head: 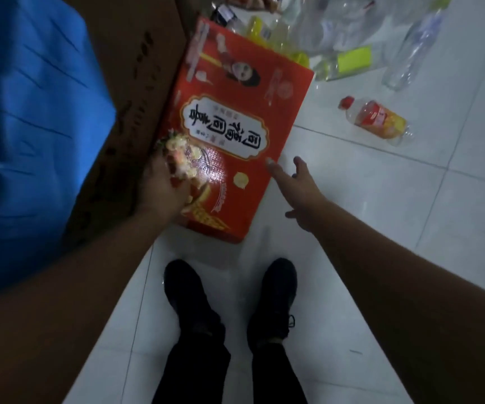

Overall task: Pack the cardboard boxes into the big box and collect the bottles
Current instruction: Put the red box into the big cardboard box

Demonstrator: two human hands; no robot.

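Observation:
A flat red printed cardboard box (235, 112) lies on the white tiled floor, leaning against a large brown cardboard box (136, 83) on the left. My left hand (164, 188) presses on the red box's near left corner, fingers curled at its edge. My right hand (299, 193) hovers open just right of the red box, fingertips near its right edge. A small bottle with a red cap and red-yellow label (377, 119) lies on the floor to the right. Several clear plastic bottles (413, 51) lie in a heap at the top.
A blue sheet or bag (31, 126) fills the left side beside the brown box. A yellow-green labelled bottle (346, 64) lies in the heap. My two black shoes (229, 295) stand on the tiles below the red box.

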